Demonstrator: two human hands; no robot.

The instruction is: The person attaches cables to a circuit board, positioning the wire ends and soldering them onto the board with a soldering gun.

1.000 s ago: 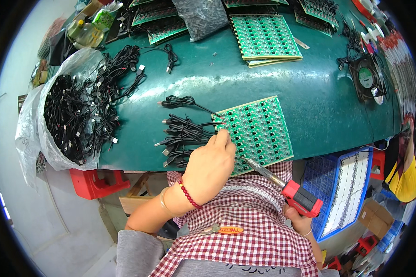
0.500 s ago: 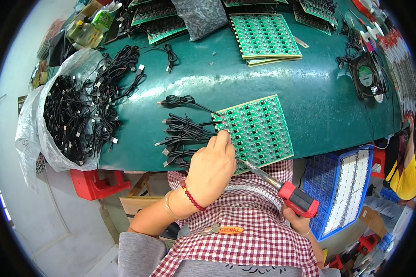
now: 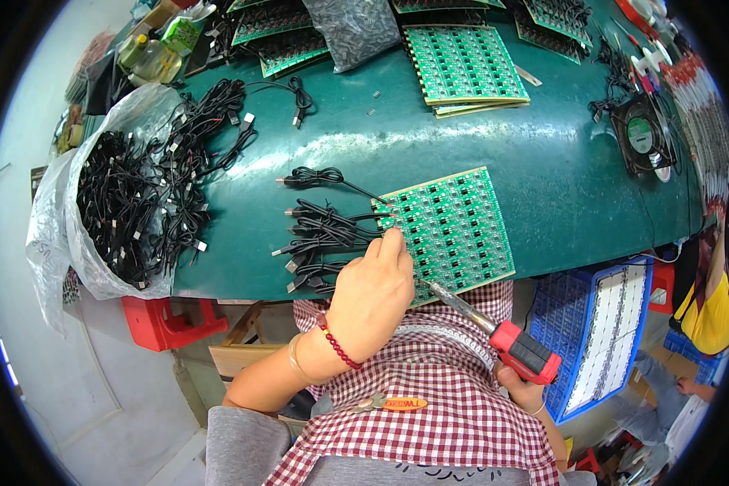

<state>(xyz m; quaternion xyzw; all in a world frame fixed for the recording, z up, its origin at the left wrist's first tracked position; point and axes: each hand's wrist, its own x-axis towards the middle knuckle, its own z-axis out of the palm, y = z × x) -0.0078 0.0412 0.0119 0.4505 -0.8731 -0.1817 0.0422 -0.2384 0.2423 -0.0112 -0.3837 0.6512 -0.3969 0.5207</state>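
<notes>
A green circuit board panel (image 3: 454, 227) with rows of small black chips lies near the table's front edge. Several coiled black USB cables (image 3: 324, 231) lie to its left, their wire ends reaching its left edge. My left hand (image 3: 377, 279) is closed in a pinch at that edge, apparently on one cable's end; the fingers cover the exact spot. My right hand (image 3: 520, 390) is wrapped round the red and black handle of a soldering iron (image 3: 494, 332). The iron's metal tip points up and left, over the lower left part of the panel, close to my left fingers.
An open plastic bag (image 3: 71, 219) of black cables sits at the left. Farther back are stacked green panels (image 3: 466, 65) and a bag of small dark parts (image 3: 352, 32). A black fan (image 3: 644, 134) stands right. Beside the table are a blue crate (image 3: 595, 340) and red stool (image 3: 166, 324).
The soldering iron has shifted slightly right, its tip drawing a little away from my left fingers. My left hand stays almost still. At the lower right, another person's arm and leg show more.
</notes>
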